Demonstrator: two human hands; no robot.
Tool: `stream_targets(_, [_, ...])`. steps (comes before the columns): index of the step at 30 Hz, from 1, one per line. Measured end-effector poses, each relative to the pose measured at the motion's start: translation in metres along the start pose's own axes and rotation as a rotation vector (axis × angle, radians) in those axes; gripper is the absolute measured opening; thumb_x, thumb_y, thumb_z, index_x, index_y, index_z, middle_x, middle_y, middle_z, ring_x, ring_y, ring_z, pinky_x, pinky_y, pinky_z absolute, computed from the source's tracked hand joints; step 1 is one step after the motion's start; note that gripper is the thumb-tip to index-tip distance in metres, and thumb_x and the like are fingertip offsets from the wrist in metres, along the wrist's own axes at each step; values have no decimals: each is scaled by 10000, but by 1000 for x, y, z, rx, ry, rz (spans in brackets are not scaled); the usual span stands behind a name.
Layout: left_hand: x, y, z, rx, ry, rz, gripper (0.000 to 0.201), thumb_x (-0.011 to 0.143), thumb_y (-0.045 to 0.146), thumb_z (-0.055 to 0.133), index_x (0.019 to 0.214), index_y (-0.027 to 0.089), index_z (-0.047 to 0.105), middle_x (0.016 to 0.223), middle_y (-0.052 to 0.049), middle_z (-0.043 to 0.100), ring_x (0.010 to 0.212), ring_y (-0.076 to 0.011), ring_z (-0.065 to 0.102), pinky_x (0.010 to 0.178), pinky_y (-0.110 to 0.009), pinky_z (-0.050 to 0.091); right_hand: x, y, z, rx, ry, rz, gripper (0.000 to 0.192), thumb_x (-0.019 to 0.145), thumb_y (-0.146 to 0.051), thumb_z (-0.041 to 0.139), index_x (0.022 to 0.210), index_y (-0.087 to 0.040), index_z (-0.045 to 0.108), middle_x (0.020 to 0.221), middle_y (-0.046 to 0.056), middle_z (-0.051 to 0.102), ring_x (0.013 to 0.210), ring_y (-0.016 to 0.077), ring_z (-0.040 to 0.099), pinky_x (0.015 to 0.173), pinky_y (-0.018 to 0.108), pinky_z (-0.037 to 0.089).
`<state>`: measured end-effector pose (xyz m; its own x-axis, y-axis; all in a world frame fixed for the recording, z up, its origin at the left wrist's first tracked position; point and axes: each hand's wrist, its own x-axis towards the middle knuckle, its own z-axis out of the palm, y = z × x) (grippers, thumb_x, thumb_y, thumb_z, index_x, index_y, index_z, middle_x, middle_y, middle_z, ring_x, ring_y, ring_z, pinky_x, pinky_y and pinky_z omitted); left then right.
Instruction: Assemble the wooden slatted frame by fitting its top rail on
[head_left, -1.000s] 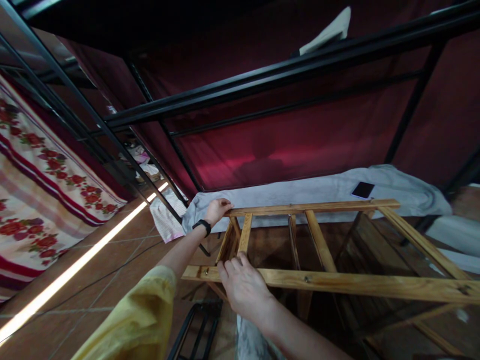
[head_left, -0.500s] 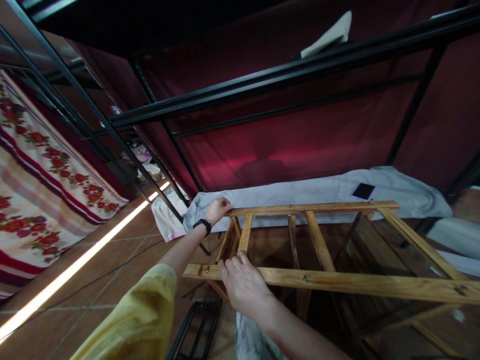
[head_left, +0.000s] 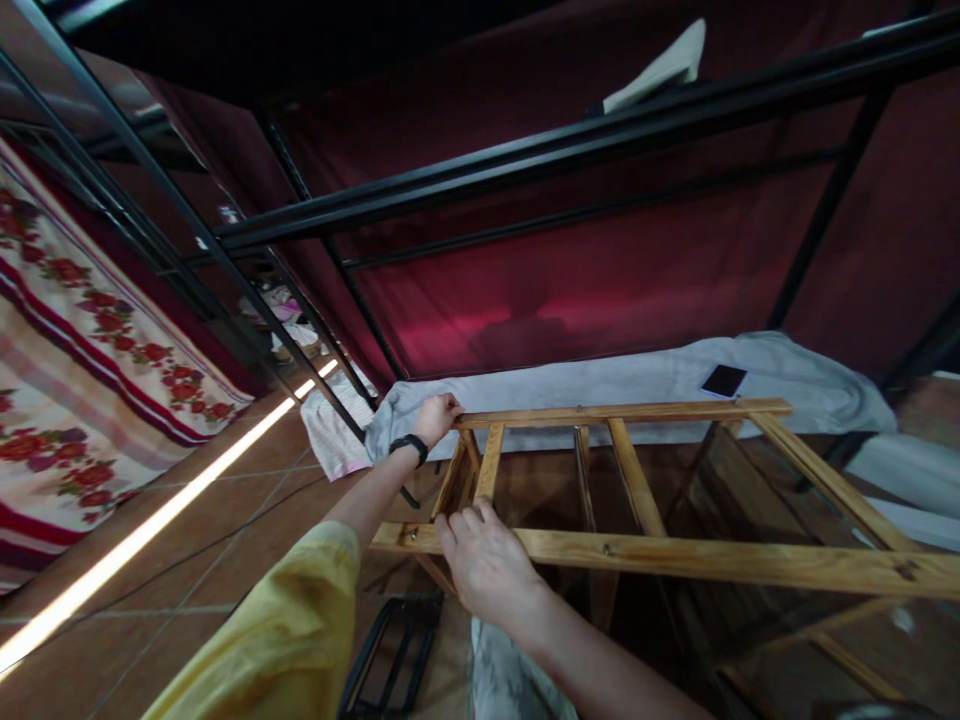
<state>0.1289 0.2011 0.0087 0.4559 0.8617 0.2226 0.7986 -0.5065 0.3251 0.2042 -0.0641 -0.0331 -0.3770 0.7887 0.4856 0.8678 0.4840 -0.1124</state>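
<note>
The wooden frame (head_left: 637,480), a slatted rack of pale timber, is seen at centre and right, standing on the tiled floor (head_left: 225,520) just in front of a bunk bed. Its near rail runs from left of centre out to the right edge; its far rail lies parallel behind, and the two are joined by several cross slats.

The left hand (head_left: 437,417) is closed around the left end of the far rail, fingers curled over the top. A black wristband (head_left: 409,446) is worn on that wrist, and a yellow sleeve (head_left: 277,630) covers the upper arm.

The right hand (head_left: 487,565) is laid over the near rail close to its left end, fingers wrapped over the far edge, palm down on the wood; a full grip is indicated.

Behind the frame, a grey mattress cover (head_left: 637,375) is noted on the lower bunk, with a dark phone (head_left: 724,380) lying on it at right. A black metal bunk frame (head_left: 525,170) crosses overhead. A floral blanket (head_left: 82,370) hangs at far left.
</note>
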Motion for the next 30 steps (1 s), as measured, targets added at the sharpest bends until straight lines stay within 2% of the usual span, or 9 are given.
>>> stream_targets(5, [2,-4,-2,-38,-82,97,175,757,134,531,782,149,703,807,-44,693,802,-150,628,762,-232,476,0,0,0,-4,5,-2,485,869,-184,453,1328,-30,431,1014,145,592,923,255,501,1003,463,309])
stream_targets(7, [2,-6,-5,-92,-116,124,237,752,143,535,914,164,707,848,-27,696,798,-135,630,747,-219,480,0,0,0,-4,3,3,489,866,-182,456,1330,-32,429,1008,145,593,921,256,501,998,464,313])
stream_targets(10, [1,-6,-4,-140,-84,58,364,777,214,560,1130,171,640,850,-21,694,732,-134,627,672,-221,474,0,0,1,-1,-2,4,495,861,-188,468,1330,-33,428,1004,145,593,918,254,501,1001,463,310])
stream_targets(13, [0,-3,1,-44,-7,-27,216,768,268,611,911,131,697,768,-60,681,736,-171,619,690,-252,460,0,0,1,-2,-3,0,493,861,-191,468,1326,-32,432,1004,142,593,919,252,501,1014,460,299])
stream_targets(16, [0,-1,5,-38,-24,-31,154,777,233,590,755,120,692,703,-68,666,729,-181,613,696,-259,452,0,0,0,-9,-6,-4,497,858,-197,472,1325,-30,432,998,141,595,918,253,502,1009,460,304])
stream_targets(19, [0,-3,3,-81,-83,3,164,779,188,562,841,130,702,732,-36,677,696,-148,610,662,-226,450,1,1,0,-16,-8,-3,495,863,-199,469,1328,-34,430,995,143,596,916,253,503,999,464,311])
stream_targets(22, [1,-4,0,-110,-65,-24,238,781,254,587,959,125,679,766,-34,680,649,-135,596,603,-219,444,0,0,1,-16,-10,-2,499,856,-191,473,1328,-33,431,1001,146,597,927,256,503,1003,463,307])
stream_targets(26, [1,0,0,-108,-21,-72,189,795,283,572,804,119,664,675,-44,647,613,-139,573,582,-229,434,0,0,1,-12,-12,-9,523,841,-195,493,1331,-26,422,1017,159,594,958,263,499,1011,472,297])
stream_targets(30, [1,0,-3,-125,-86,-23,175,796,205,515,811,131,673,653,-26,636,612,-137,580,593,-225,442,1,0,1,-12,-14,-11,519,847,-199,488,1333,-32,417,1016,157,592,948,253,505,1015,473,294])
